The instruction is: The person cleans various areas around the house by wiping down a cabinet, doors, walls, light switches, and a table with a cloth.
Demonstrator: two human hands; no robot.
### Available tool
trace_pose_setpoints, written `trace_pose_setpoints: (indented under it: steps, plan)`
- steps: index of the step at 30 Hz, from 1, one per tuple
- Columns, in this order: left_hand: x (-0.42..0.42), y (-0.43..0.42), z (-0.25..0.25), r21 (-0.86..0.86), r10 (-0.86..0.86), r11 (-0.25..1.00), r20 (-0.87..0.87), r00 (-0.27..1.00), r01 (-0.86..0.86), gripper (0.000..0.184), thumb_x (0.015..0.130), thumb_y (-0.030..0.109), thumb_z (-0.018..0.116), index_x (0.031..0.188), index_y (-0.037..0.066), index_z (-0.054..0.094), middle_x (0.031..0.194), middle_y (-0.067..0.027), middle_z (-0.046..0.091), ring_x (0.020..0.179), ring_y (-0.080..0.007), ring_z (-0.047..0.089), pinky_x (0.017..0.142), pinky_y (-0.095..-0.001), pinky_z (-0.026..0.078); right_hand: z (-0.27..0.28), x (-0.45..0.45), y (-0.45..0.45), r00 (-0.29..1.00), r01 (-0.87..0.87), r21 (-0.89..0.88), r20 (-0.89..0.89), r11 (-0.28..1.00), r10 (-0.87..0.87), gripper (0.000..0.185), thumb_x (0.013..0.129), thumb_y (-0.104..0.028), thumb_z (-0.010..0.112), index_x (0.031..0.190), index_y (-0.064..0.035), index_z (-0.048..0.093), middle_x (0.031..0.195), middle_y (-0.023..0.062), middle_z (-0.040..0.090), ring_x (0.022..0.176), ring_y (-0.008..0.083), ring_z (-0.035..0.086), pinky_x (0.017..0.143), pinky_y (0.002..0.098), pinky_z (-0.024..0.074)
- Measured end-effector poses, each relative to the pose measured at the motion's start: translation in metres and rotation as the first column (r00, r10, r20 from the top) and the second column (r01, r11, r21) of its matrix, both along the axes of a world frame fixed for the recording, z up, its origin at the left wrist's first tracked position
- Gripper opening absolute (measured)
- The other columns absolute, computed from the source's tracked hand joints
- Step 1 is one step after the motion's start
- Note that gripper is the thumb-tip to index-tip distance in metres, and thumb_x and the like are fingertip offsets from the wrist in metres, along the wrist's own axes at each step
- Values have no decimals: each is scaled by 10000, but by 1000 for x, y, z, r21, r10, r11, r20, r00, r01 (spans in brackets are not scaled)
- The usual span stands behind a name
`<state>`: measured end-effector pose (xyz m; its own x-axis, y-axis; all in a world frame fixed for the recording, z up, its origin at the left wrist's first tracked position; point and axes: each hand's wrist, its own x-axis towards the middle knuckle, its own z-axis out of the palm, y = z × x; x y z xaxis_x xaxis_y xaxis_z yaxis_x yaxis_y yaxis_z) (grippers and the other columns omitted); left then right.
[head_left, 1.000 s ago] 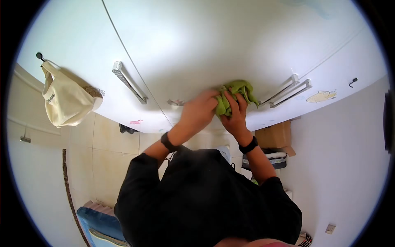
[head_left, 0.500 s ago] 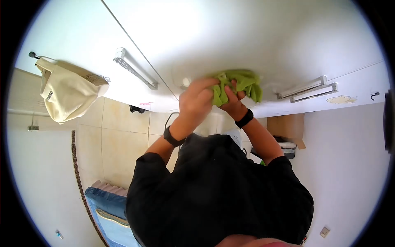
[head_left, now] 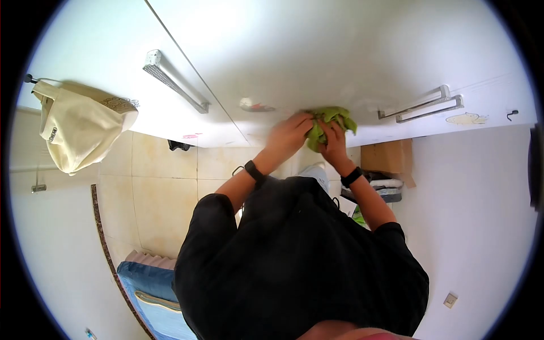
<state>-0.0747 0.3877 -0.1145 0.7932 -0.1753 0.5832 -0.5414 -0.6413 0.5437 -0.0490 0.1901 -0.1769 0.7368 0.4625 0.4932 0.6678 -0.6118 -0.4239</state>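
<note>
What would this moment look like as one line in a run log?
left hand: on green cloth | right hand: on same cloth | cloth: bunched, by white cabinet door | cream bag: hanging from hook

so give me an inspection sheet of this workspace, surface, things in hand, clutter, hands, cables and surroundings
surface: white cabinet doors, metal handle, printed motifs
things in hand: green cloth, crumpled
clutter: cardboard box, dark bundle on the floor
hands: left hand blurred, right hand; both grip the cloth
cables: thin dark loop near the left wrist, cannot tell what
surroundings: cream bag on a hook, wall socket, tiled floor
</note>
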Motion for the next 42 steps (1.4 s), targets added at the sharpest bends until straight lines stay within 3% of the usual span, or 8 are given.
trace_pose_setpoints:
  steps: [3,10,16,24,27,31,39,42]
  plan:
    - [11,-12,41,-33,-39,999,139,990,44,200,673,-10,615,852,70,572,1017,-49,627,855,-243,623,626,-325,518,53,3,-1,964,79,65,250,995,-93,569,619,0,711,1169,-93,601,1117,145,502,991,346,512,844,413,456]
    - [28,-34,130,-235,24,967,472,881,99,230,614,-50,652,771,75,541,993,-37,660,766,-231,630,551,-298,500,158,28,18,801,10,321,564,947,-200,528,773,-180,745,1224,-46,506,1248,154,411,1188,332,438,977,441,403]
    - [31,-26,100,-194,12,977,451,892,84,219,624,-20,664,761,90,534,984,-15,666,808,-223,639,573,-296,514,113,45,39,595,144,298,736,944,-323,670,776,-256,770,1252,-44,348,1275,158,338,1126,327,459,962,435,407]
    - [10,20,12,-117,22,993,226,974,5,139,661,-4,628,767,59,565,975,-45,642,841,-248,637,626,-337,522,-27,41,49,805,-46,196,588,980,-80,526,664,-153,795,1127,-126,545,1143,69,520,1119,299,471,906,419,398]
    - [-2,37,-13,-117,49,992,36,998,-44,154,686,13,629,823,68,587,1031,-40,648,880,-252,643,652,-326,535,-24,18,57,860,-9,-53,510,999,35,609,647,-130,798,1196,-112,536,1132,95,441,1142,317,402,948,434,380]
    - [-21,61,-11,-59,125,989,-164,979,-136,181,700,19,624,874,61,603,1069,-38,649,863,-259,646,666,-325,537,-20,0,83,934,-14,-60,355,998,34,628,619,-20,715,1220,-146,585,1126,108,439,1139,345,401,959,456,358]
    - [-63,108,71,-53,242,970,275,930,-236,155,654,-1,654,739,69,545,962,-58,660,772,-241,640,579,-311,519,99,-19,141,939,-335,246,169,910,300,612,627,-96,784,1206,-153,597,1184,88,528,1128,305,474,974,421,384]
    - [-70,119,106,-110,295,955,452,842,-275,173,646,-48,636,726,50,520,973,-105,666,799,-273,652,609,-322,537,158,-18,168,867,-470,280,324,837,378,609,642,-99,783,1216,-158,587,1245,94,506,1093,293,515,926,403,431]
